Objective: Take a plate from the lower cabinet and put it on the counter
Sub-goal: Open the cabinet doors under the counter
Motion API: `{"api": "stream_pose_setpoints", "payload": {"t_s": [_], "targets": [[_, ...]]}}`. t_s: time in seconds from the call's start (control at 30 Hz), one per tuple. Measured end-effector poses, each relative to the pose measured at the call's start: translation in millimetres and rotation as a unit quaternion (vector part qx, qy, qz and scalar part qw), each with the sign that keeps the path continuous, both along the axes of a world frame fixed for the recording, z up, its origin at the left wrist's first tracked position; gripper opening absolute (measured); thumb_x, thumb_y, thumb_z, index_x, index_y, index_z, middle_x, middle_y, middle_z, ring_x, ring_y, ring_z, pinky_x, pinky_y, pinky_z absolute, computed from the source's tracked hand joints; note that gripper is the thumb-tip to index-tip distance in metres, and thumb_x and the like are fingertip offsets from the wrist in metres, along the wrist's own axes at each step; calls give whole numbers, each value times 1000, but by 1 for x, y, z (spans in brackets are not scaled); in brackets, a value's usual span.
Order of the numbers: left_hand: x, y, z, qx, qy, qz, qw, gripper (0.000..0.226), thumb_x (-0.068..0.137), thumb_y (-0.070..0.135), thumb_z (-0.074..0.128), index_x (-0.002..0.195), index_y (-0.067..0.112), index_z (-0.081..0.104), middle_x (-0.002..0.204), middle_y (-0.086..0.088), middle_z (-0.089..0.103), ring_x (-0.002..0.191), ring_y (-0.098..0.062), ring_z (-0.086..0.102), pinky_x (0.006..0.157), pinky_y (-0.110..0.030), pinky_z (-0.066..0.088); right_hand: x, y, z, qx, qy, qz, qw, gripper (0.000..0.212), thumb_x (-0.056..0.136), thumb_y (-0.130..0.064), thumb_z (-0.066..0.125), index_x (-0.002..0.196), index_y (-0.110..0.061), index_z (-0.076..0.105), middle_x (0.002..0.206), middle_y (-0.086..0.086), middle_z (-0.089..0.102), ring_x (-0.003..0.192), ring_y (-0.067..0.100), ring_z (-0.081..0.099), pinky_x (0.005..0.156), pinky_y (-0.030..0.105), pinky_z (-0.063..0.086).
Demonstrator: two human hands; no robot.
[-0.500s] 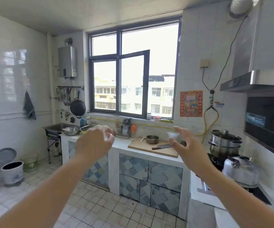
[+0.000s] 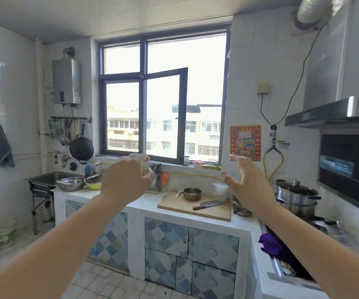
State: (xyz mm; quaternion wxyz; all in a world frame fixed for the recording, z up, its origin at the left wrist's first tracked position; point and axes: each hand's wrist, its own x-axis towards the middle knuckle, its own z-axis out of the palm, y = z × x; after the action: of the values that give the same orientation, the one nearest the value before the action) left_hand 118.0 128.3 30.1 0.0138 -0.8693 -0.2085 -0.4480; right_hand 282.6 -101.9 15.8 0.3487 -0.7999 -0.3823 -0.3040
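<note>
Both arms are stretched out in front of me at chest height. My left hand (image 2: 126, 175) is open with fingers spread and holds nothing. My right hand (image 2: 247, 180) is open too, fingers apart and empty. Below and between them is the white tiled counter (image 2: 144, 205). Under it are the lower cabinet doors (image 2: 190, 237) with a blue diamond pattern, all closed. No plate is in sight.
A wooden cutting board (image 2: 195, 207) carries a cleaver and a small metal pot (image 2: 192, 193). Metal bowls (image 2: 71, 183) sit by the sink (image 2: 49, 176) at left. Steel pots (image 2: 296, 196) and a kettle stand on the stove at right, under a range hood (image 2: 333, 113).
I have come closer to the counter, which now looks larger. Both hands have risen a little and their fingers have spread wider.
</note>
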Motion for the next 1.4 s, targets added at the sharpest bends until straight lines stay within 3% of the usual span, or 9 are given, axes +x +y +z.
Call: {"api": "stream_pose_setpoints", "payload": {"t_s": [0.2, 0.4, 0.53, 0.73, 0.9, 1.1, 1.23, 1.3, 1.4], "targets": [[53, 82, 6, -38, -4, -6, 999, 46, 85, 37, 48, 128, 21, 56, 129, -1, 62, 107, -21, 60, 72, -30, 43, 43, 76, 12, 9, -18, -2, 1000, 61, 88, -43, 53, 140, -17, 36, 144, 3, 43, 132, 17, 37, 101, 25, 23], [88, 148, -13, -72, 12, -1, 997, 42, 84, 34, 49, 122, 20, 58, 115, -3, 67, 88, -18, 58, 62, -29, 41, 81, 136, 2, 3, -11, -11, 1000, 59, 88, -39, 55, 140, -16, 36, 144, 3, 42, 132, 17, 36, 101, 25, 24], [114, 181, -27, -82, 14, 11, 996, 39, 83, 33, 48, 118, 20, 59, 118, 0, 66, 98, -21, 59, 64, -30, 38, 111, 169, -5, -3, -3, -9, 1000, 60, 88, -39, 55, 139, -17, 36, 144, 2, 42, 132, 17, 37, 104, 30, 29], [165, 219, -41, -99, 26, 14, 995, 39, 83, 33, 47, 117, 20, 59, 118, -1, 65, 99, -20, 59, 65, -30, 39, 163, 212, -17, -10, 3, -4, 1000, 62, 87, -43, 54, 140, -17, 34, 143, 2, 43, 130, 18, 38, 103, 33, 32], [224, 248, -37, -93, 27, 15, 995, 30, 83, 31, 49, 106, 18, 62, 109, -1, 67, 81, -15, 49, 61, -28, 36, 222, 242, -13, -10, -1, 1, 1000, 62, 87, -42, 54, 140, -15, 35, 143, 3, 43, 131, 18, 38, 104, 30, 28], [308, 276, -32, -85, 32, 6, 996, 45, 84, 34, 48, 126, 18, 55, 126, -2, 62, 98, -19, 59, 66, -28, 38, 300, 269, -12, -17, 0, -3, 1000, 62, 88, -42, 54, 140, -15, 34, 142, 3, 44, 130, 16, 38, 101, 25, 27], [359, 288, -38, -88, 40, -4, 995, 41, 84, 34, 48, 119, 17, 59, 120, -5, 64, 92, -21, 61, 65, -30, 47, 345, 281, -19, -12, 20, -8, 1000, 61, 87, -41, 56, 140, -16, 35, 143, 3, 44, 130, 18, 39, 103, 32, 31], [382, 295, -44, -88, 48, -9, 995, 39, 85, 34, 48, 118, 17, 59, 120, -3, 64, 98, -21, 61, 64, -28, 41, 365, 288, -27, -13, 36, -18, 999, 61, 87, -41, 55, 140, -16, 36, 143, 3, 44, 130, 20, 39, 102, 34, 33], [410, 306, -56, -89, 57, -13, 994, 36, 84, 34, 47, 113, 18, 60, 113, -1, 65, 92, -20, 60, 62, -28, 37, 389, 298, -42, -31, 57, -22, 998, 61, 87, -44, 54, 140, -18, 36, 144, 2, 42, 130, 20, 38, 99, 35, 34]]}}
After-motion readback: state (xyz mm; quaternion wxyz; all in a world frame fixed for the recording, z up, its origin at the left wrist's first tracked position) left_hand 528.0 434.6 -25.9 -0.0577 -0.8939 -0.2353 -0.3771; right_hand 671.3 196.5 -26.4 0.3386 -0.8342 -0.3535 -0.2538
